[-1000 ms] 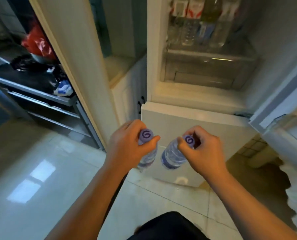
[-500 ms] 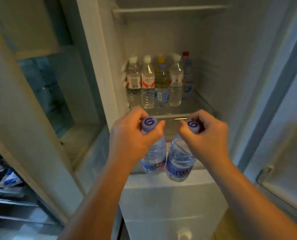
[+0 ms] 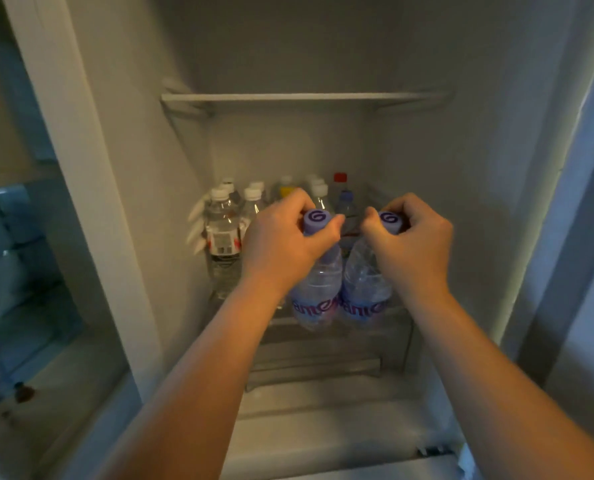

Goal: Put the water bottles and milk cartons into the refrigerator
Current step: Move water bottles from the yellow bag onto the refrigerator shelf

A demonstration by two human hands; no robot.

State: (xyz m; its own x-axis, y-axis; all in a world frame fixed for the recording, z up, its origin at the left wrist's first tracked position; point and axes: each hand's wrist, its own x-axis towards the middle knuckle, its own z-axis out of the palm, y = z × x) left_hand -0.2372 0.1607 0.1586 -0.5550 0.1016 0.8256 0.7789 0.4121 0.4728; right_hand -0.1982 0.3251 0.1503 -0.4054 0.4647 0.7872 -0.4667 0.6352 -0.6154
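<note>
Currently the left hand (image 3: 281,247) holds a curled grip on one water bottle (image 3: 318,292), the right hand (image 3: 415,247) on its twin (image 3: 365,292) at three o'clock, at the refrigerator shelf (image 3: 401,315).

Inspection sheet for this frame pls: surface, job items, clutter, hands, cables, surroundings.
Surface: fridge shelf, with stored bottles standing in rows towards its back and left.
Job's things: left bottle and right bottle, purple caps, upright and side by side at the shelf front; cannot tell whether they rest on it yet. Milk cartons: nothing seen.
Clutter: nothing seen.
Grippers: left hand has its fingers curled round the left bottle's cap; right hand grips the right bottle's cap the same way.
Cables: nothing seen.
Surroundings: upper shelf above; drawer below the fridge shelf.
</note>
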